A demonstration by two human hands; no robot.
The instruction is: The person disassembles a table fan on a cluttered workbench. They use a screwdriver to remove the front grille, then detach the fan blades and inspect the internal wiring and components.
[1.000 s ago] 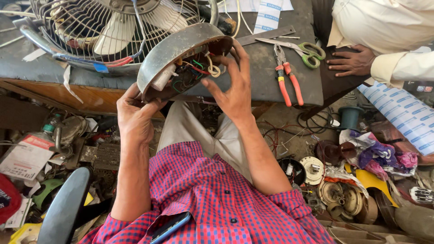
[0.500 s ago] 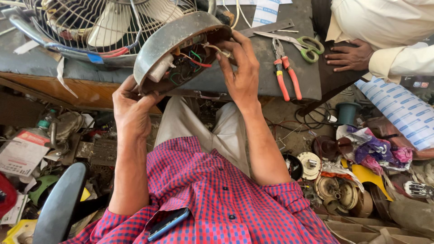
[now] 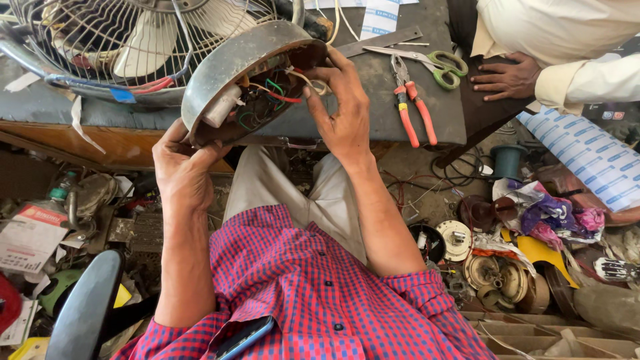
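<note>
Grey metal dome-shaped fan housing (image 3: 227, 63) sits tilted at the near edge of the counter (image 3: 373, 100); your left hand (image 3: 180, 170) grips its lower rim to steady it, while your right hand (image 3: 343, 110) pinches the coloured wires (image 3: 277, 93) inside, left of the orange-handled pliers (image 3: 413, 110).

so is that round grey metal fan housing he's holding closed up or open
Open: the round grey metal fan housing is tilted toward the camera, baring red, green and white wires inside, held by left hand and right hand.

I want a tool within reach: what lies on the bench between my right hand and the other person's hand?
In the head view, red-handled pliers and green-handled scissors lie between the right hand and the other person's hand.
</note>
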